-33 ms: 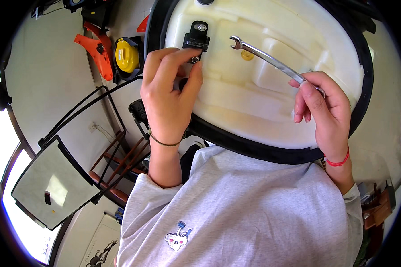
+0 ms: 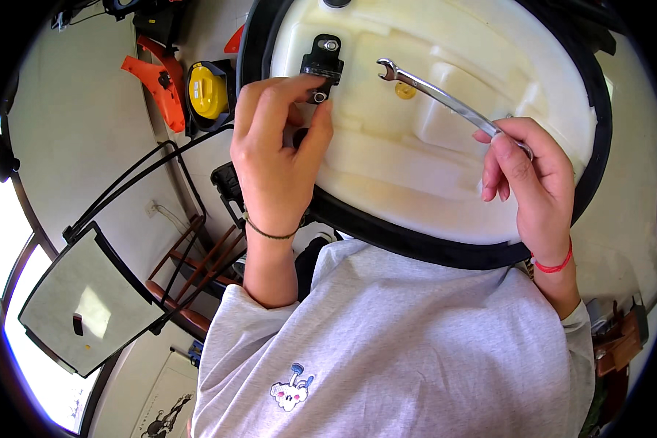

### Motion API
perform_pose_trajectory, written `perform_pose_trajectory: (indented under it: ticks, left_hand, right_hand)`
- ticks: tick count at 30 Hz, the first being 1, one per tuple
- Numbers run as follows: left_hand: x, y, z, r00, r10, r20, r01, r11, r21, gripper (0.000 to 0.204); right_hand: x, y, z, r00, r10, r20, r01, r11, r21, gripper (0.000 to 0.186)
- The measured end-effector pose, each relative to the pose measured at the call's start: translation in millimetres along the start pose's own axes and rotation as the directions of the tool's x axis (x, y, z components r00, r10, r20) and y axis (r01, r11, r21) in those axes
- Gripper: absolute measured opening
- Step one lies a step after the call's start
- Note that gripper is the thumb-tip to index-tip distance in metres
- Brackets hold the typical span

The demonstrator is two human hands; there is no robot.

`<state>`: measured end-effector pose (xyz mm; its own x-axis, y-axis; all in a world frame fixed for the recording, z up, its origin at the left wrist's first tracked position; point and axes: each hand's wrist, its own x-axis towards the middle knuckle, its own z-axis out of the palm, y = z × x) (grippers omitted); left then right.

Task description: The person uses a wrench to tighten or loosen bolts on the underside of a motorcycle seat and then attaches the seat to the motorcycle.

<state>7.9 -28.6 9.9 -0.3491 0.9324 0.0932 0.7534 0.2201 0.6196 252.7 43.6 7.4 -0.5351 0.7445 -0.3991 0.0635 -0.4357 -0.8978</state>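
A black bracket (image 2: 321,64) lies on the cream plastic shell (image 2: 387,182), with a bolt head or nut near each end. My left hand (image 2: 274,135) is at its near end, thumb and index finger apart on either side of the near bolt (image 2: 319,96). Whether a fingertip touches the bracket is hard to tell; the other fingers are curled. In my right hand (image 2: 525,164) is a silver combination wrench (image 2: 445,98), gripped near its ring end. Its open jaw points up and left, over the shell and to the right of the bracket.
A black rim (image 2: 431,244) runs round the shell, close in front of my body. Beyond it on the left are a yellow part (image 2: 208,91) and an orange part (image 2: 164,87). A framed panel on black bars (image 2: 91,299) and a brown wooden rack (image 2: 190,270) stand at left.
My left index finger has lifted slightly off the near bolt, so more of the bolt shows. My right hand and the wrench have stayed in place.
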Motion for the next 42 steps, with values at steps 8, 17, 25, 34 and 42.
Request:
perform_pose_trajectory:
  ticks: [8, 17, 25, 34, 42]
  left_hand:
    - [-0.7, -5.1, -0.7, 0.998, 0.05, 0.028, -0.051, 0.998, 0.037, 0.024]
    - [1.4, 0.5, 0.8, 1.0, -0.023, 0.0, 0.023, 0.997, 0.069, 0.021]
    - [4.3, 1.4, -1.0, 0.998, 0.036, -0.046, -0.032, 0.996, 0.085, 0.021]
    - [4.2, -1.1, -3.6, 0.999, 0.044, -0.004, -0.044, 0.999, 0.002, 0.019]
    - [2.0, -3.3, -3.8, 0.999, 0.029, 0.018, -0.03, 0.996, 0.083, 0.019]
  right_hand:
    - [-0.5, -0.4, 0.3, 1.0, 0.005, 0.012, -0.005, 1.0, 0.01, 0.019]
    - [-1.6, 0.8, 2.3, 0.999, 0.036, 0.038, -0.037, 0.999, 0.024, 0.019]
    - [-0.6, 1.0, 1.9, 0.998, 0.032, 0.045, -0.033, 0.999, 0.038, 0.018]
    - [0.4, -1.7, 3.7, 0.996, 0.06, 0.058, -0.061, 0.998, 0.013, 0.018]
    - [-1.6, 0.1, 3.6, 0.995, 0.077, 0.061, -0.079, 0.996, 0.035, 0.019]
